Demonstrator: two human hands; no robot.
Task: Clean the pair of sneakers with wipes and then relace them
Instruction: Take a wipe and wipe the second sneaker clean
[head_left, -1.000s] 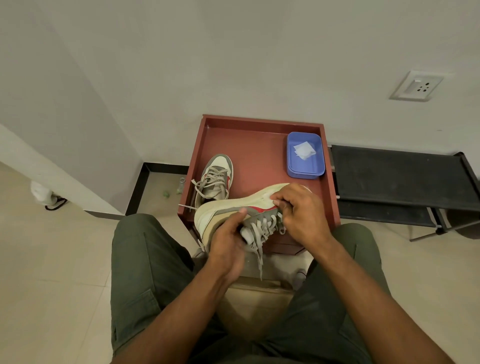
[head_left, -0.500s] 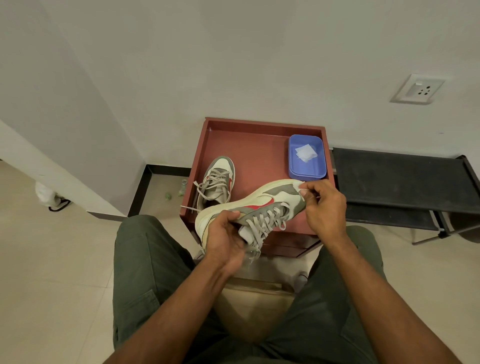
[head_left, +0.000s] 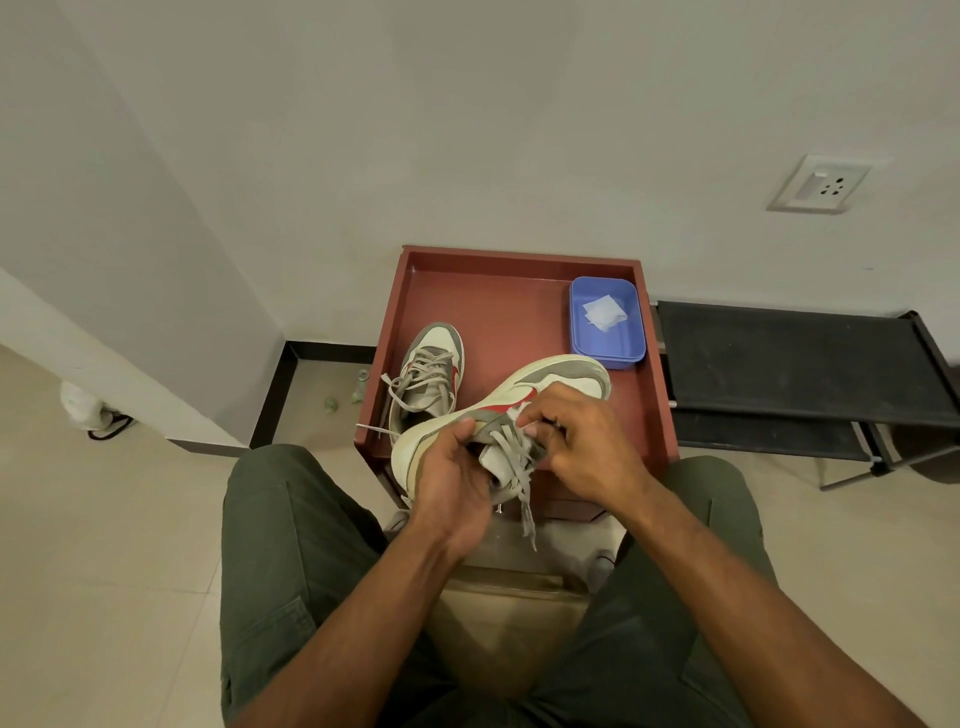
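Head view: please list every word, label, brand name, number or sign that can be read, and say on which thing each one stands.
No readable text anywhere in this view.
Held sneaker: a red side stripe only, no letters.
Second sneaker on the red tray: the same, no letters.
Blue container and wall socket: no print visible.

No legible text, numbers or labels anywhere in view. Held sneaker (head_left: 540, 389): a red side mark just beyond the grip, shape only, no lettering readable. Wall socket (head_left: 819, 183), well beyond the grip: no markings readable.
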